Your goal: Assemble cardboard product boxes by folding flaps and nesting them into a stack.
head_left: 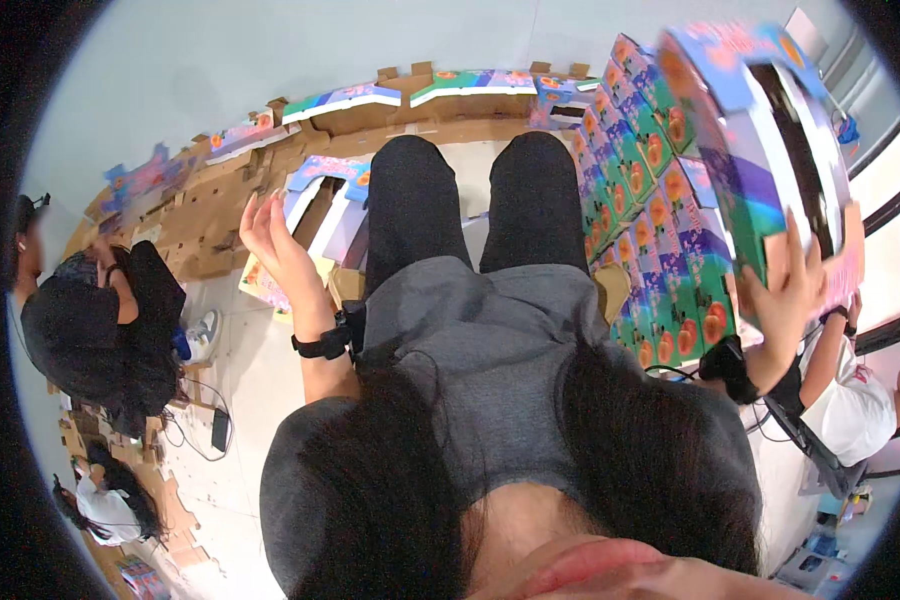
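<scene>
My right hand (785, 295) is at the right, its fingers spread over the near end of a printed fruit carton (735, 150). This carton is tilted, with a long dark opening between white-edged flaps, and stands out beside the stacked cartons. My left hand (282, 250) is raised with its fingers apart and nothing in it. Just beyond that hand lies another printed carton (345, 225) with an open top, partly hidden by my hand and leg. Dark bands circle both wrists.
Stacked fruit-print cartons (635, 215) form a wall right of my legs. Flattened brown cardboard (185, 220) and a row of printed card pieces (475, 85) lie along the far side. Co-workers sit at the left, one in black (100, 320); another in a white top (855, 410) is at the right.
</scene>
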`<state>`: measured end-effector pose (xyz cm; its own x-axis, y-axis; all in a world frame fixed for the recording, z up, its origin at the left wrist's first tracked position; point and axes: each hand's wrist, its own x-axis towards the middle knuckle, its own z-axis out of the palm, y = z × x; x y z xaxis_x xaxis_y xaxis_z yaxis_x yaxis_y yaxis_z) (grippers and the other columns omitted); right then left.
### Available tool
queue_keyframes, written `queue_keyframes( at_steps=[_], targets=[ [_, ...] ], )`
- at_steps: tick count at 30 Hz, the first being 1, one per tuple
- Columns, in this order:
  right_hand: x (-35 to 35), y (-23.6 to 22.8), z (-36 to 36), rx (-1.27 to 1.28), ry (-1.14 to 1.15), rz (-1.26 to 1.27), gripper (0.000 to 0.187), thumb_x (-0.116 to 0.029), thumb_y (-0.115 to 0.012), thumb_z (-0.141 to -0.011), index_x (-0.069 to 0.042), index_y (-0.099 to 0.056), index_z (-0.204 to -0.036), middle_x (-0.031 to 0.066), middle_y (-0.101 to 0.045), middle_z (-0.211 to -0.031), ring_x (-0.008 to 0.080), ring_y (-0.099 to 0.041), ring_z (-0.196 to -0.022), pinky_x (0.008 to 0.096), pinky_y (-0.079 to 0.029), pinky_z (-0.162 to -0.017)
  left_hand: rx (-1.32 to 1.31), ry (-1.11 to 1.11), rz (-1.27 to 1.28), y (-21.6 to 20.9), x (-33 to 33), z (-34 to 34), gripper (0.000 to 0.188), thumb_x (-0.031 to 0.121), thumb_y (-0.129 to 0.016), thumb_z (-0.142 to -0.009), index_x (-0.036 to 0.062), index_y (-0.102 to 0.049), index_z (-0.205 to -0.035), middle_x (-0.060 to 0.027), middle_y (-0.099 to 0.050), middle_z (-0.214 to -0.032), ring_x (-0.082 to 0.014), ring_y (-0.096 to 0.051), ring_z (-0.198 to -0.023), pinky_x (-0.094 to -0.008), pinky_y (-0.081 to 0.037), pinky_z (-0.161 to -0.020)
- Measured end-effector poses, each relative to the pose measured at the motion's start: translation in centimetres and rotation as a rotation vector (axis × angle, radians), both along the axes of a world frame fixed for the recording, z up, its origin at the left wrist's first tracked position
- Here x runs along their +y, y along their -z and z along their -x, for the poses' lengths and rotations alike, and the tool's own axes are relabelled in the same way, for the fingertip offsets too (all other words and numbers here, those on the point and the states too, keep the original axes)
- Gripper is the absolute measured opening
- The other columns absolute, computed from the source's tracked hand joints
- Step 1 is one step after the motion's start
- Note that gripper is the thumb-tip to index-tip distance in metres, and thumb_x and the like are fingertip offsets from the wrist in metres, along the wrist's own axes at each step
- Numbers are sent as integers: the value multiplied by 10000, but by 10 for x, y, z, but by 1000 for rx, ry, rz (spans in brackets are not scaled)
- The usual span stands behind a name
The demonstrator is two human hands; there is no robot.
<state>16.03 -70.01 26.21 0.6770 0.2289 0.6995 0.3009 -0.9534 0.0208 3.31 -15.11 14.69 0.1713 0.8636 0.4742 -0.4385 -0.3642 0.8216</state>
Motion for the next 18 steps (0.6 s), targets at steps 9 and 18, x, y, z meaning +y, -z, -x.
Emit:
queue_keyframes(
  at_steps=[9, 18],
  targets=[
    [-63, 25, 7, 321, 445, -23, 913, -250, -859, -567, -324, -512, -1408, 195, -531, -1339, 383, -482, -1298, 587, -259, -1111, 80, 28, -48, 25, 44, 5, 416, 113, -660, -951, 11, -461, -1301, -144, -622, -1164, -194, -603, -1089, -324, -460, -989],
    [-88, 67, -62, 536, 143, -202, 1009, -212, -880, -554, -313, -472, -1472, 167, -551, -1409, 323, -462, -1356, 555, -254, -1147, 430, -10, -132, 46, 73, 29, 392, 216, -650, -963, 19, -518, -1275, -143, -651, -1120, -185, -615, -1052, -314, -470, -923]
  ],
)
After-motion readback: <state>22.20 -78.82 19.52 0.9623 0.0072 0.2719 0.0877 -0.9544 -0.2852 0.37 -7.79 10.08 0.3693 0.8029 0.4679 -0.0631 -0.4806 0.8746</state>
